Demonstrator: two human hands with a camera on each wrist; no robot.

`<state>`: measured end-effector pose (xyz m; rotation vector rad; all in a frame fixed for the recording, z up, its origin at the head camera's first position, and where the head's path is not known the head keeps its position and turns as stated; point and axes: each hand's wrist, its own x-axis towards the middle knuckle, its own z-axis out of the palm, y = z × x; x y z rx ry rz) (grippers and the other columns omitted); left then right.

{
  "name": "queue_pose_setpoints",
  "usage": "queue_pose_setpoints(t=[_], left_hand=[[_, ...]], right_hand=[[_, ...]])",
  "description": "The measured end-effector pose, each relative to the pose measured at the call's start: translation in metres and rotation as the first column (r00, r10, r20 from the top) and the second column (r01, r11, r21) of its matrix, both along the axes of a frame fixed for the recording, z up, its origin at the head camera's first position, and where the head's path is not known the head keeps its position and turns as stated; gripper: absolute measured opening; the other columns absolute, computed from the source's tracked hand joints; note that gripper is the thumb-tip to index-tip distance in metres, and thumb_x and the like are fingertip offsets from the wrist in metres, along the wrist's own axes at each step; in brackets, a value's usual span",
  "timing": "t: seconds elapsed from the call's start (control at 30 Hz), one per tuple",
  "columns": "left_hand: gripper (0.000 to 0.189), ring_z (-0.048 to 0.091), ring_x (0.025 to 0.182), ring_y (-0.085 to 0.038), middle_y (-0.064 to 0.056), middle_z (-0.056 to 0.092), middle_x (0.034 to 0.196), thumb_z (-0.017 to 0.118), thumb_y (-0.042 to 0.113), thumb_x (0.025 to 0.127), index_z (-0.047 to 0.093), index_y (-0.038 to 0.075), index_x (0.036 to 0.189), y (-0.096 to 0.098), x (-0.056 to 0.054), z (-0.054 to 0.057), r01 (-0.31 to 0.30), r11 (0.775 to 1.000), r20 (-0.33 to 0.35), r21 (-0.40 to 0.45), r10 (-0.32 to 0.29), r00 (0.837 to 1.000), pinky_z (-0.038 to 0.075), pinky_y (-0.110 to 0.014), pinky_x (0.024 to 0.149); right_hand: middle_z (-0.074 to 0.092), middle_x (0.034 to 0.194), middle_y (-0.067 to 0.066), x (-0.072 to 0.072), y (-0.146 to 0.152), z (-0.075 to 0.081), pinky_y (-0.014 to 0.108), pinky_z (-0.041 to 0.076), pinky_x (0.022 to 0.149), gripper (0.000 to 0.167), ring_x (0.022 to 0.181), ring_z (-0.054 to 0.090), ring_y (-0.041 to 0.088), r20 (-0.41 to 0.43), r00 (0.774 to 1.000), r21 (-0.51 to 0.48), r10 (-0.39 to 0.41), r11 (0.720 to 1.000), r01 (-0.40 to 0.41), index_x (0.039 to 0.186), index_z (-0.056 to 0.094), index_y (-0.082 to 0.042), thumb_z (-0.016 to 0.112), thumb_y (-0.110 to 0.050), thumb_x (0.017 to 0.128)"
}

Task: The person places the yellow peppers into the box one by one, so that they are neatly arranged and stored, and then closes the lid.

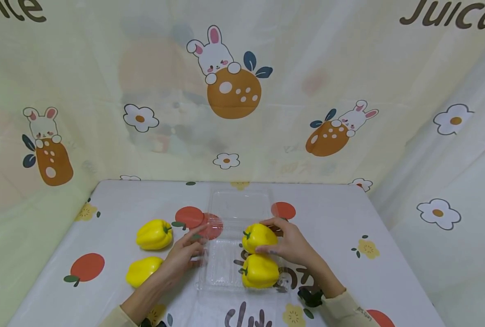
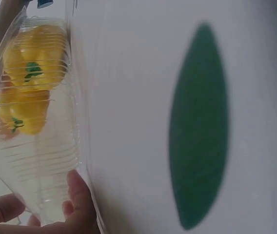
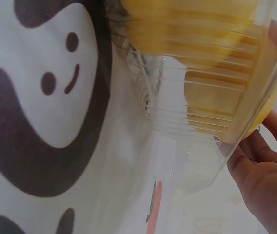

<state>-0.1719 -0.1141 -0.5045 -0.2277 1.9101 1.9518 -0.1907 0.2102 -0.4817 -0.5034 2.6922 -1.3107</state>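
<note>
A clear plastic clamshell container (image 1: 221,268) lies unfolded on the table, its lid (image 1: 240,203) spread toward the back. Inside its right half sit two yellow bell peppers, a farther one (image 1: 259,238) and a nearer one (image 1: 260,271), their green stems facing left. My right hand (image 1: 288,241) holds the farther pepper, thumb on the near side and fingers behind it. At the container's left side, my left hand (image 1: 184,255) grips the wall near a corner, as the left wrist view shows. The ribbed container wall (image 3: 211,83) partly veils the peppers in the right wrist view.
Left of the container lie two more yellow bell peppers, one farther back (image 1: 154,235) and one nearer (image 1: 143,271), partly behind my left forearm. A printed cloth covers the table (image 1: 120,218). A patterned curtain (image 1: 169,150) rises along the back and sides.
</note>
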Motion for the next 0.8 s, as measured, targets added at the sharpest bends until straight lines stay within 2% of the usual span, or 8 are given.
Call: queue_pose_setpoints(t=[0.27,0.53,0.8], left_hand=[[0.062,0.058,0.102,-0.026,-0.018,0.052,0.139,0.052,0.008,0.103,0.046,0.027,0.161,0.0002,0.0005,0.0009,0.000,1.000,-0.001,0.010,0.000,1.000,0.058,-0.033,0.085],[0.062,0.058,0.103,-0.026,-0.018,0.051,0.141,0.053,0.008,0.103,0.047,0.030,0.160,0.0000,-0.0003,0.0000,0.009,1.000,0.013,0.012,-0.010,1.000,0.058,-0.030,0.085],[0.062,0.058,0.101,-0.026,-0.018,0.052,0.140,0.053,0.008,0.102,0.048,0.029,0.160,-0.0005,0.0005,0.0010,0.002,1.000,0.017,0.008,-0.002,1.000,0.058,-0.031,0.085]], right_hand=[[0.070,0.136,0.007,-0.0047,0.0002,0.0037,0.050,0.058,0.105,0.067,0.115,0.067,0.024,0.010,0.999,0.003,0.049,0.999,-0.049,0.137,0.066,-0.010,0.091,-0.038,0.083],[0.068,0.138,0.004,-0.0059,-0.0010,0.0054,0.049,0.057,0.108,0.069,0.119,0.066,0.022,0.028,0.998,0.031,0.055,0.998,-0.056,0.140,0.065,-0.012,0.090,-0.041,0.083],[0.067,0.136,0.005,-0.0043,-0.0032,0.0063,0.045,0.059,0.105,0.068,0.116,0.064,0.021,0.001,0.998,0.080,0.066,0.995,-0.066,0.140,0.066,-0.011,0.089,-0.043,0.084]])
